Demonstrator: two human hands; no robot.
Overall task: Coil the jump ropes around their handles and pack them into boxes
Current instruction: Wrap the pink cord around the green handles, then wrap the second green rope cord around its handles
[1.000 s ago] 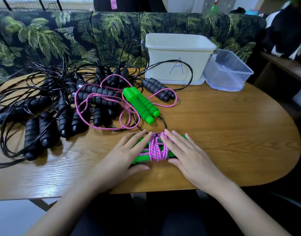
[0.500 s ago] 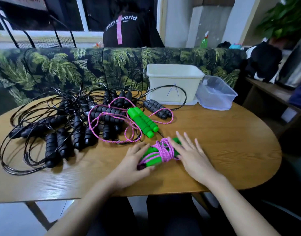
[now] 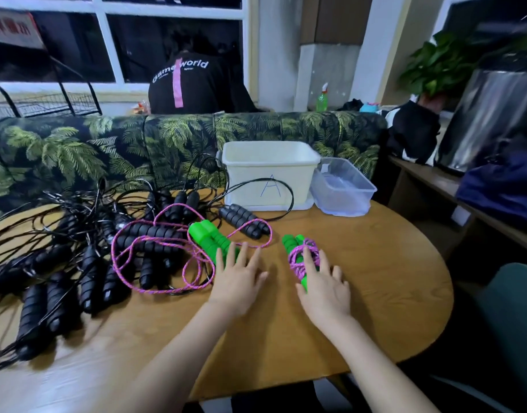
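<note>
Near the middle of the wooden table (image 3: 390,299) lies the coiled jump rope (image 3: 298,254), pink cord wound around its green handles. The right hand (image 3: 323,292) rests on it, fingers straight and spread. The left hand (image 3: 238,278) lies flat on the loose pink rope (image 3: 204,235). Behind them stand the white box (image 3: 271,171) and the clear box (image 3: 342,190).

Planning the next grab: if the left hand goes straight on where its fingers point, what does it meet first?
Probably the green handles of the uncoiled pink rope; the left hand looks almost touching them, depth unclear.
</note>
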